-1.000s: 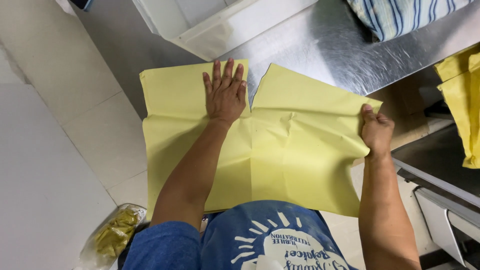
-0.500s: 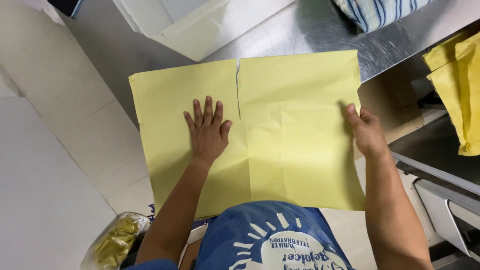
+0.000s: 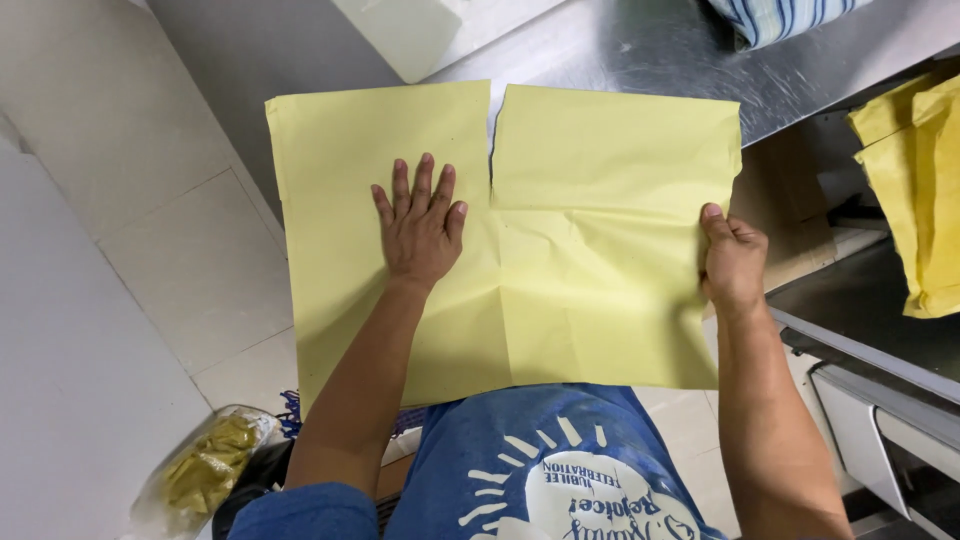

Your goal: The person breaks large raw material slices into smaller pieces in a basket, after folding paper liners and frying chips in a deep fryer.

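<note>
Yellow paper sheet lies spread on the steel surface, near half overhanging toward the person, w/ a tear at top centre. Left hand rests flat, fingers apart; right hand pinches the right edge. Best to keep the left palm pressing firm & pull evenly at the edge so creases flatten w/o lengthening the tear.

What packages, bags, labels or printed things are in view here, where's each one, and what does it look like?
Yellow paper sheet: on the steel counter, rectangular, creased, slit at its top edge, left hand flat on it, right hand gripping its right edge.
Yellow bags: far right, stacked, flat.
Clear plastic bag: lower left on the floor, yellowish contents.
Shirt print: bottom centre, white design on blue.
</note>
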